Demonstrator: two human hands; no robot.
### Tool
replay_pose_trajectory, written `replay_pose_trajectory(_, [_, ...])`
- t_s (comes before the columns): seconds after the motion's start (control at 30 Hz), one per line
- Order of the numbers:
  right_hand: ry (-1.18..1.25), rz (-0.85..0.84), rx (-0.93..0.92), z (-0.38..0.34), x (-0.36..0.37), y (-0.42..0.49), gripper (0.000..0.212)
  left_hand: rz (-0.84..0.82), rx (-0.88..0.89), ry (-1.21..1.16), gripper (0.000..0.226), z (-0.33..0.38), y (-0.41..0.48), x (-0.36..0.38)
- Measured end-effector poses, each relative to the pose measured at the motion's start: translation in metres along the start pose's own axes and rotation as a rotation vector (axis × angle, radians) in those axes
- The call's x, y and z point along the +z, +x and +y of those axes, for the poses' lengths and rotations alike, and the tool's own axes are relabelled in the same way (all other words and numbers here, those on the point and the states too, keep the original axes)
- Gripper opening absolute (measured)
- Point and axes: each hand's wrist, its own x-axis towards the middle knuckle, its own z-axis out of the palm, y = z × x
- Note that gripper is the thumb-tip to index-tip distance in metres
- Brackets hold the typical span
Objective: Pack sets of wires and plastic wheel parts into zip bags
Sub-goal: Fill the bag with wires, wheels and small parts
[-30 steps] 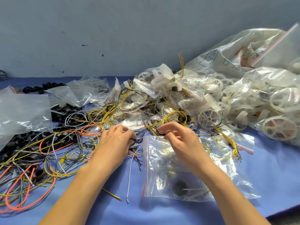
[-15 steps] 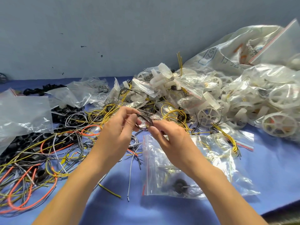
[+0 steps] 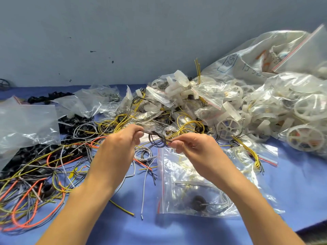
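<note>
Head view, looking down on a blue table point(image 3: 300, 188). At 9 o'clock lies a tangle of loose wires point(image 3: 40, 175), orange, yellow and grey, with empty bags point(image 3: 26, 124) behind it at 10 o'clock.

A second ago both hands were low by the bag mouth. Now they are raised above the table at centre. The left hand point(image 3: 118, 145) pinches one end of a dark wire bundle point(image 3: 157, 140) between its thumb and curled fingers. The bundle hangs in the air between the hands, looped into a loose knot. The right hand point(image 3: 198, 149) pinches the other end the same way. The bundle appears to be getting tied off as one set, and it is not yet packed.

Under the right forearm, at 5 o'clock, the zip bag point(image 3: 177, 191) lies flat. It already holds pale wires and a dark round part, but whether its mouth is open cannot be told. At 2 o'clock a heap of filled bags and white wheels point(image 3: 305, 140) crowds the table.

Bare table shows at 4 o'clock and between the forearms at 6 o'clock. The table's front edge shows in the lower right corner, near the bag.
</note>
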Motion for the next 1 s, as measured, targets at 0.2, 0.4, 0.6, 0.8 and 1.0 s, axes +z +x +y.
replay_pose_trajectory(0.2, [0.010, -0.010, -0.024, -0.010, 0.001, -0.005, 0.016, 0.108, -0.271, -0.294, 0.015, 0.006, 0.006, -0.001])
replay_pose_trajectory(0.4, [0.358, -0.033, -0.015, -0.017, 0.018, -0.005, 0.025, -0.220, -0.476, -1.043, 0.029, 0.040, -0.008, 0.014])
replay_pose_trajectory(0.6, [0.605, -0.026, -0.010, -0.015, 0.020, -0.003, 0.011, -0.302, -0.356, -1.113, 0.029, 0.037, -0.009, 0.010])
replay_pose_trajectory(0.8, [0.680, -0.057, 0.007, -0.017, 0.017, -0.006, 0.017, -0.412, -0.278, -1.041, 0.027, 0.030, -0.013, 0.002])
replay_pose_trajectory(1.0, [0.217, -0.059, 0.032, -0.006, 0.019, -0.008, 0.018, -0.273, -0.147, -0.362, 0.022, 0.019, -0.015, 0.002])
